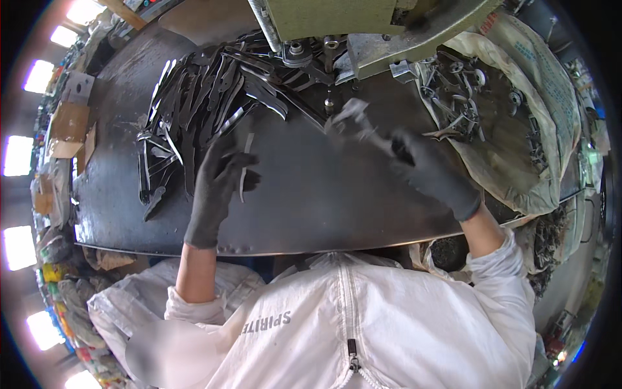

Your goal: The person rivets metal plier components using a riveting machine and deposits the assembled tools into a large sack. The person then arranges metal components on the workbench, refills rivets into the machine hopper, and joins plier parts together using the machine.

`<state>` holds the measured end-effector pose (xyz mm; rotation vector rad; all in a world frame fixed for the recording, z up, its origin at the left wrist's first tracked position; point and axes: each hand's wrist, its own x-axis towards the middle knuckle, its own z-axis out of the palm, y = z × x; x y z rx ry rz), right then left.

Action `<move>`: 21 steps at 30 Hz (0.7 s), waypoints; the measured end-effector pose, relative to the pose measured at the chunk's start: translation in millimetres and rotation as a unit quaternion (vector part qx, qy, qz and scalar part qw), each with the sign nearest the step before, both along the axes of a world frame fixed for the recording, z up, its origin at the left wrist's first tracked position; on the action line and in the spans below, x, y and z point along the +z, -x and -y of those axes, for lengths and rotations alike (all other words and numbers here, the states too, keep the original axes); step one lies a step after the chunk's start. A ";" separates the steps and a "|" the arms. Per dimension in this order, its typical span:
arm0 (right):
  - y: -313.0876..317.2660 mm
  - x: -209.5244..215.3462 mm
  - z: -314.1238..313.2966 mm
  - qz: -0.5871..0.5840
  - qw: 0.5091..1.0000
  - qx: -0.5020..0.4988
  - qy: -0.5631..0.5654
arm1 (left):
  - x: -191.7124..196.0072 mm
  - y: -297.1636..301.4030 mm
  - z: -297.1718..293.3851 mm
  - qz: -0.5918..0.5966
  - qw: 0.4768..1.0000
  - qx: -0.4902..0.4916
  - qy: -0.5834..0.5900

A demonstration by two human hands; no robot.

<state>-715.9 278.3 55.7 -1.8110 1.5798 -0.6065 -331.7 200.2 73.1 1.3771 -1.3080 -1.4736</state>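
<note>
My left hand (pixel 220 178), in a dark grey glove, is closed around a thin, slightly curved metal strip (pixel 243 178) beside the pile of flat metal pieces (pixel 217 87). My right hand (pixel 435 176), gloved the same way, is closed on the end of a shiny metal part (pixel 355 122). Motion smears that part, so its exact shape is hard to tell. It is just to the right of the small upright pin (pixel 328 104) under the green machine (pixel 330 19). The pile's dark, long pieces lie overlapping at the left and back of the table.
An open woven sack (pixel 499 185) with several curved metal parts (pixel 457 97) lies at the right of the dark metal table (pixel 311 214). The machine overhangs the table's far middle. Cardboard boxes (pixel 70 123) stand past its left edge. A white sack (pixel 139 288) hangs below the front edge.
</note>
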 end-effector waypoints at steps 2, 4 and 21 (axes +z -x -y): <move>-2.9 -10.4 6.9 0.202 0.974 -0.082 -0.060 | -4.0 23.7 1.3 -0.039 0.999 -0.034 -0.009; -5.8 -13.0 18.5 0.390 0.899 -0.166 -0.113 | -11.3 48.4 13.7 -0.081 0.994 -0.076 -0.014; -70.8 -23.8 89.8 0.425 0.890 -0.166 -0.012 | -28.3 115.5 64.0 -0.112 0.973 -0.181 -0.084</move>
